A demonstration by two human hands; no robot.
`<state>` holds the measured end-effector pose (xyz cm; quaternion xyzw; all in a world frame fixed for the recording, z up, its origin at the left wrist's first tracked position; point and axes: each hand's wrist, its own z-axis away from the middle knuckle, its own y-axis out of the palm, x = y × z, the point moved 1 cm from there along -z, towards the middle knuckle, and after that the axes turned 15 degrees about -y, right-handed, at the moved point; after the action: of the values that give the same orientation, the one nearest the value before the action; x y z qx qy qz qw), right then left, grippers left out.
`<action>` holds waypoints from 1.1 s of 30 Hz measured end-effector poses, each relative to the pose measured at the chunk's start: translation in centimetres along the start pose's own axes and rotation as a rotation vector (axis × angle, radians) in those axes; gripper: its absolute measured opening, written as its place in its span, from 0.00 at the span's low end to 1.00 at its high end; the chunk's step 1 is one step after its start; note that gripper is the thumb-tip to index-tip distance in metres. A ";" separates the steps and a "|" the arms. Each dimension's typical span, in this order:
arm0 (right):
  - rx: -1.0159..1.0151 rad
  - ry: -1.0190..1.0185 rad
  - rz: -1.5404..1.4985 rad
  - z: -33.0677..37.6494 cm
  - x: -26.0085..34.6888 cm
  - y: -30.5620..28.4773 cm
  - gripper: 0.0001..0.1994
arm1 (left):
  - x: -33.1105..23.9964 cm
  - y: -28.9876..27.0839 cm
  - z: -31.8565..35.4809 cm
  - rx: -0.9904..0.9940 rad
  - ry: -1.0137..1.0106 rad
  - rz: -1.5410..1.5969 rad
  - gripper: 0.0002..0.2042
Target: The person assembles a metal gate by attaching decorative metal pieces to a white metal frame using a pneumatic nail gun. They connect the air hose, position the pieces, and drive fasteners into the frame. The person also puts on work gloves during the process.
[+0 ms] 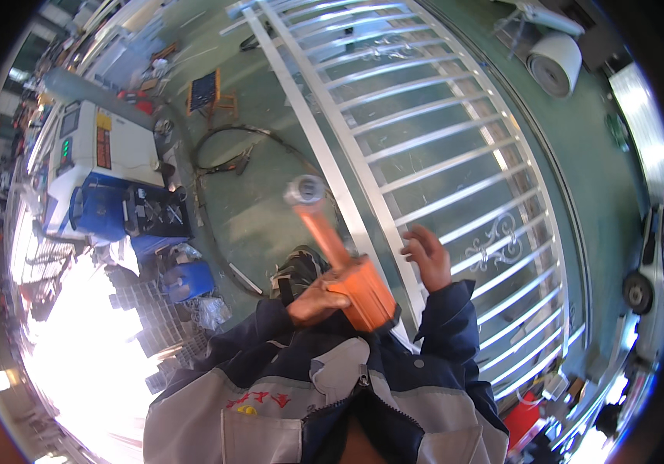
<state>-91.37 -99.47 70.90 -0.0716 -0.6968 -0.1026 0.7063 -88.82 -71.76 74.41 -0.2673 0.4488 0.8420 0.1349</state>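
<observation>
My left hand (pixel 314 301) grips the orange body of a hand-held power tool (pixel 345 267). Its shaft points up and away to a grey round head (pixel 305 189). My right hand (pixel 427 256) hovers just right of the tool with fingers apart, holding nothing. Below both hands a large white metal gate panel (pixel 425 147) with many horizontal bars and scroll ornaments lies flat above the green floor. My dark blue and grey jacket fills the bottom of the view.
A white and blue machine (pixel 100 170) stands at the left, with black cables (pixel 223 155) looped on the floor beside it. A small wooden stool (pixel 206 94) stands further off. A white roll (pixel 554 63) lies at top right. A vehicle wheel (pixel 638 290) shows at right.
</observation>
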 end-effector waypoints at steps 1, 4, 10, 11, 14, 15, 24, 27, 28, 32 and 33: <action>0.130 0.012 -0.041 -2.1 2.7 2.6 0.24 | -0.7 0.4 -0.5 0.035 -0.026 0.028 0.45; 0.344 -0.079 -0.134 -6.0 6.0 8.0 0.27 | -1.8 -0.3 -2.2 0.165 -0.142 0.136 0.41; 0.545 0.047 0.194 -13.5 7.3 14.8 0.24 | -5.3 -5.5 -4.1 0.259 -0.176 0.186 0.42; 0.559 0.023 0.214 -14.8 7.1 16.0 0.23 | -5.8 -7.0 -4.3 0.272 -0.179 0.211 0.42; 0.588 -0.020 0.286 -19.7 6.1 20.2 0.23 | -9.0 -11.5 -4.3 0.285 -0.167 0.228 0.41; 0.592 -0.036 0.304 -21.4 5.4 21.6 0.23 | -10.2 -13.1 -4.2 0.286 -0.160 0.228 0.41; 0.650 -0.034 0.293 -34.6 1.3 37.4 0.22 | -22.3 -24.6 1.0 0.179 -0.076 0.492 0.40; 0.693 -0.098 0.406 -38.9 1.1 42.4 0.21 | -25.9 -27.8 2.4 0.060 0.023 0.452 0.39; 0.698 -0.110 0.369 -40.3 2.1 43.9 0.21 | -26.8 -29.1 3.0 0.013 0.037 0.439 0.39; 0.637 -0.212 0.344 -45.8 3.2 47.6 0.22 | -33.9 -31.0 3.3 -0.093 0.141 0.325 0.42; 0.613 -0.252 0.323 -47.2 3.2 48.3 0.21 | -35.5 -31.4 3.4 -0.123 0.156 0.302 0.42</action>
<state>-33.80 -64.34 75.28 0.0222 -0.7563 0.2333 0.6108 -46.07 -50.90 74.75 -0.2689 0.4406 0.8553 -0.0449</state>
